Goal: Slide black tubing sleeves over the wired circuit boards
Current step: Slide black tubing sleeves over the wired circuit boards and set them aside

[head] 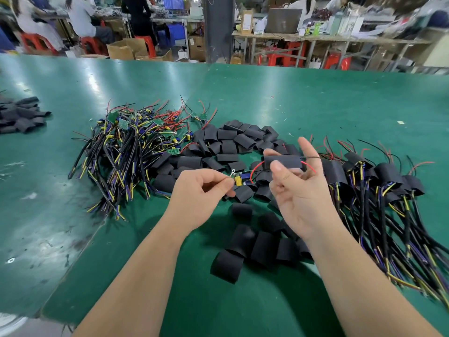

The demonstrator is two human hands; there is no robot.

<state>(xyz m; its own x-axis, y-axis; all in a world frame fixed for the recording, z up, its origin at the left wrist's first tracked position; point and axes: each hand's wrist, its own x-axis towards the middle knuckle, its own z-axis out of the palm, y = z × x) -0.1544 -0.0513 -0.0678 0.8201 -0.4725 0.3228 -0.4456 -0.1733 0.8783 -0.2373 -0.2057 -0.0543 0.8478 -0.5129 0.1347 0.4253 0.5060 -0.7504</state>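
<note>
My left hand (pixel 204 188) pinches a small wired circuit board (pixel 241 178) with a yellow part and a blue part, held above the table. Its red wire (pixel 255 170) loops right and runs through a black tubing sleeve (pixel 283 161). My right hand (pixel 297 190) holds that sleeve between thumb and fingertips, palm toward me, index finger raised. The wire's red and black ends stick out of the sleeve's right end. The sleeve sits on the wires, right of the board, not over it.
A heap of bare wired boards (pixel 136 147) lies at left on the green table (pixel 340 105). Loose black sleeves (pixel 233 142) cover the middle and lie near my wrists (pixel 257 246). Sleeved boards (pixel 384 186) pile up at right. More sleeves (pixel 19 115) sit far left.
</note>
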